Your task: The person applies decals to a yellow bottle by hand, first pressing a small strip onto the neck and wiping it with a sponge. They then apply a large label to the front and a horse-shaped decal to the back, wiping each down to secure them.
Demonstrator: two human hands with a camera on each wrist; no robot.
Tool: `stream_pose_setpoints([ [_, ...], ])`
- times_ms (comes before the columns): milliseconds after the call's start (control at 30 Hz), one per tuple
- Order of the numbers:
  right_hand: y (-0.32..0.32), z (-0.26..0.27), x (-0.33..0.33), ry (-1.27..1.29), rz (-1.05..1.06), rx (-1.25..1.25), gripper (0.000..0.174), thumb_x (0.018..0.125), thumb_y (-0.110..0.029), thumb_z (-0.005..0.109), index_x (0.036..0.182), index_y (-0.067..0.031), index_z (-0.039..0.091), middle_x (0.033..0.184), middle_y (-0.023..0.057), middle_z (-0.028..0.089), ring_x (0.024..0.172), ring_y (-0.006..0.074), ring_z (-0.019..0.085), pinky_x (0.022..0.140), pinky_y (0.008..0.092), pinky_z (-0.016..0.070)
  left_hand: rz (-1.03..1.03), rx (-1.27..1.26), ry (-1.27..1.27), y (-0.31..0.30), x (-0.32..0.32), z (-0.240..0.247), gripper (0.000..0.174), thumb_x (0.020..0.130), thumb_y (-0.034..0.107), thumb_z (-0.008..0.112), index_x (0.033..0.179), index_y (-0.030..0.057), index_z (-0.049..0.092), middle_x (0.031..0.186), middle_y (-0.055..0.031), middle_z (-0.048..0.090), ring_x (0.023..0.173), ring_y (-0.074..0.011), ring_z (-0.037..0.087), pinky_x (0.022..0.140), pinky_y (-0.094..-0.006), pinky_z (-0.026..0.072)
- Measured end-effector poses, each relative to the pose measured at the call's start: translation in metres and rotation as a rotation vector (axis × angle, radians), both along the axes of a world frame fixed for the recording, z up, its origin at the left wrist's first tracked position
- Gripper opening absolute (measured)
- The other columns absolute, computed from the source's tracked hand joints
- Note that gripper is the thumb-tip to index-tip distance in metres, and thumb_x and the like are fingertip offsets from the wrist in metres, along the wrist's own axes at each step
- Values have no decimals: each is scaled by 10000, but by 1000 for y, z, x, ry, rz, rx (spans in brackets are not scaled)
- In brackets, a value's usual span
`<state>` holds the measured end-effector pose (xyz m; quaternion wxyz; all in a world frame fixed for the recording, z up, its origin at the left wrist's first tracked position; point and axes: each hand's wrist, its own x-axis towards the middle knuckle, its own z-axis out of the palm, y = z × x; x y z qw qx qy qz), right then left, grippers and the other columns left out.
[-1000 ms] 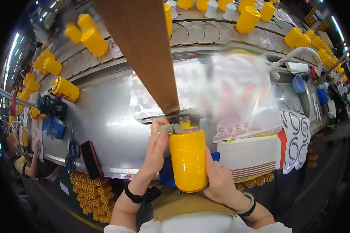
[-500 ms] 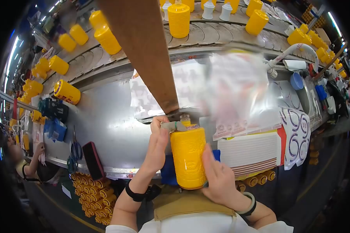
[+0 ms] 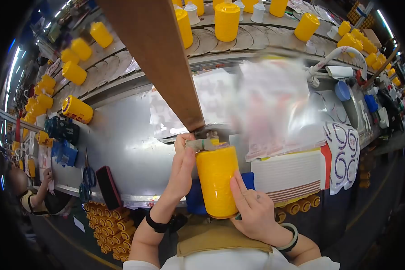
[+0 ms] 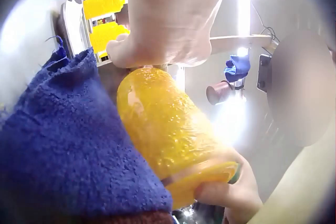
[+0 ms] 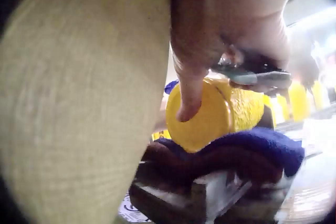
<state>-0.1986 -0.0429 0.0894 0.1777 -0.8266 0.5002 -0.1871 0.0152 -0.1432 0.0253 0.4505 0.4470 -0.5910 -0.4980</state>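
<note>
A yellow bottle (image 3: 217, 182) with a textured, glossy side lies over a blue cloth (image 3: 195, 198), its neck (image 3: 213, 136) pointing away from me. My left hand (image 3: 182, 171) holds it at the neck end, with the fingers curled there. A pale grey wrapped piece with a green band (image 3: 195, 145) reaches from those fingers to the bottle's shoulder; whether it covers a finger I cannot tell. My right hand (image 3: 256, 211) grips the base end, fingers along the side. In the right wrist view its thumb (image 5: 190, 106) presses the flat base, and a grey-green flat piece (image 5: 257, 77) shows by the palm.
A wooden post (image 3: 162, 67) rises just beyond my hands. Paper sheets (image 3: 288, 177) lie to the right. Scissors (image 3: 89, 175), a phone (image 3: 108, 186) and another yellow bottle (image 3: 77, 109) are on the left. Behind the metal table runs a conveyor (image 3: 256, 38) carrying yellow bottles.
My right fingers have shifted over the bottle's side, and the bottle's surface looks turned. The left hand has barely moved. Bottles on the conveyor have travelled to the right.
</note>
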Motion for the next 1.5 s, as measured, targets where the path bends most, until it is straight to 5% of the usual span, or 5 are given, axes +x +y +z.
stream_pose_setpoints([
  [300,3,-7,-5,-114,-19,-25,1010,635,-121,764,1507,134,324,1443,308,521,870,301,654,728,369,530,104,7,-69,-3,-9,7,322,1006,234,433,1063,40,684,1117,-99,527,1122,-246,504,1038,-358,374],
  [600,5,-6,4,-145,-52,-81,961,722,-95,723,1536,132,266,1138,224,658,851,300,650,713,374,521,51,165,317,-6,0,-14,507,1085,515,362,1117,47,556,1164,-21,454,1191,-167,454,1101,-341,284],
  [800,5,-39,6,-100,-178,236,1086,694,-204,808,1573,80,236,1513,255,474,857,288,644,741,354,516,-30,187,259,-11,1,-14,530,1069,566,381,1259,76,448,1178,-41,513,1171,-157,499,1079,-328,342],
  [933,8,-30,3,-301,-103,-47,1037,729,-182,790,1560,96,235,1104,232,649,881,356,662,745,420,529,-26,189,369,-5,-11,1,531,1068,548,397,1287,68,452,1170,-69,581,1162,-175,558,1068,-339,390],
  [1500,6,-55,2,-295,-102,97,985,740,-120,751,1557,87,240,1553,289,394,966,340,673,775,413,530,-52,191,382,-19,5,-24,560,1101,517,314,1412,62,414,1302,-144,612,1199,-252,623,1083,-389,463],
])
